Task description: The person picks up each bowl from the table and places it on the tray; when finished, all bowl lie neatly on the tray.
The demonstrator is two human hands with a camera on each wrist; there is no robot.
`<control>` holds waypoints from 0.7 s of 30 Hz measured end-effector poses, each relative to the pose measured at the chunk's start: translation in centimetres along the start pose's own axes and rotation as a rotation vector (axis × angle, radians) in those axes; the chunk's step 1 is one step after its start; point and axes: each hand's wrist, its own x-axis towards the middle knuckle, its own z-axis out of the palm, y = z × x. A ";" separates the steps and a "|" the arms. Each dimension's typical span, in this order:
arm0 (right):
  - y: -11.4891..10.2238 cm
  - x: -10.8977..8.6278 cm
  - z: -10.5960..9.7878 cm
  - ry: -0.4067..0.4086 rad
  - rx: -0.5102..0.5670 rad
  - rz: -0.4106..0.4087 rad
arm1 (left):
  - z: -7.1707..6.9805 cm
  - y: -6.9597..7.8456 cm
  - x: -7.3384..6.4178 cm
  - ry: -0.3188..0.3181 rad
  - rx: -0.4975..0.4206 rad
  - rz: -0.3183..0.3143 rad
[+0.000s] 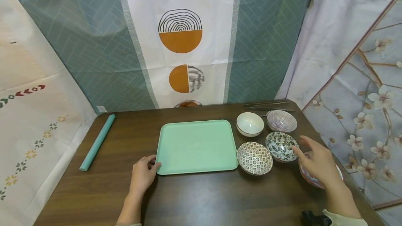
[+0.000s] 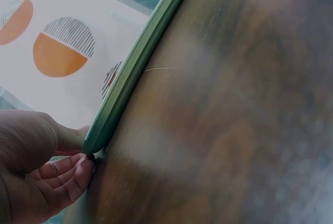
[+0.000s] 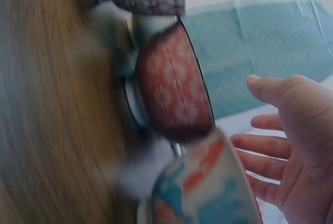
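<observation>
On the dark table (image 1: 188,201), left hand (image 1: 143,172) pinches green tray (image 1: 198,145), right hand (image 1: 318,163) spread over red-and-blue bowl (image 3: 208,187).
Left thumb at the tray's near-left corner, fingertips curled under; right hand holds nothing, bowl contact unclear. Tray lies around mid-table, lattice-patterned bowl (image 1: 254,158) just beside its near-right corner, floral bowl (image 1: 280,146) beyond that.
</observation>
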 end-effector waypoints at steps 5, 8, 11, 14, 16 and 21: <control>2.0 -1.2 -1.4 -0.003 -0.008 0.046 | 0.0 0.0 0.0 -0.006 -0.002 -0.002; 3.2 -2.0 -2.1 0.011 -0.027 0.074 | -0.1 0.0 -0.1 -0.009 -0.002 -0.005; 4.2 -2.7 -2.8 0.004 -0.037 0.123 | -0.1 0.0 -0.1 -0.010 -0.001 -0.011; 5.1 -3.3 -3.3 0.002 -0.061 0.159 | -0.1 0.1 0.0 -0.016 -0.004 -0.017; 5.7 -3.7 -3.5 0.004 -0.089 0.174 | -0.1 0.1 0.0 -0.021 -0.007 -0.022; 7.0 -4.3 -3.8 -0.006 -0.128 0.175 | -0.2 0.1 0.1 -0.026 -0.012 -0.025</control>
